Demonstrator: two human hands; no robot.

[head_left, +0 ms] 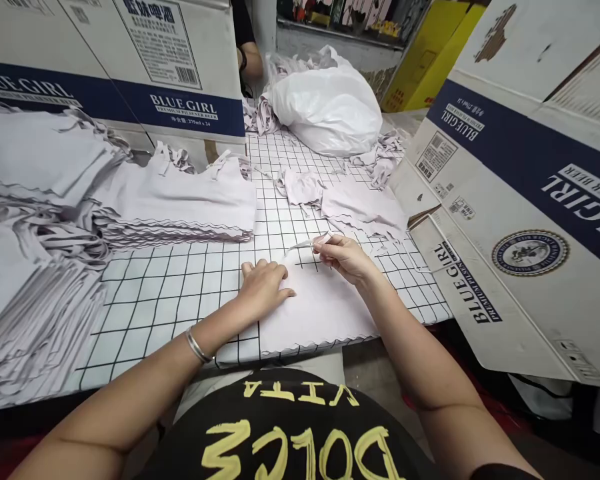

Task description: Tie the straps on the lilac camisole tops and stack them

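A pale pink garment (325,307) with a wavy hem lies flat on the grid-patterned tablecloth (180,280) right before me. My left hand (264,287) rests at its left edge, fingers curled down on the cloth and thumb apart from them. In my right hand (343,257) is a small pair of scissors (303,245), blades pointing left above the garment's far edge. The fingers are closed around the handles. A white strip of cloth near the blade tips is too small to make out well.
Stacks of similar garments (180,200) fill the left side. Behind them stands a beer carton (180,67); another carton (520,200) leans at the right. A loose garment (363,203) and a white plastic bag (325,100) lie farther back. Another person's arm (251,60) shows behind the left carton.
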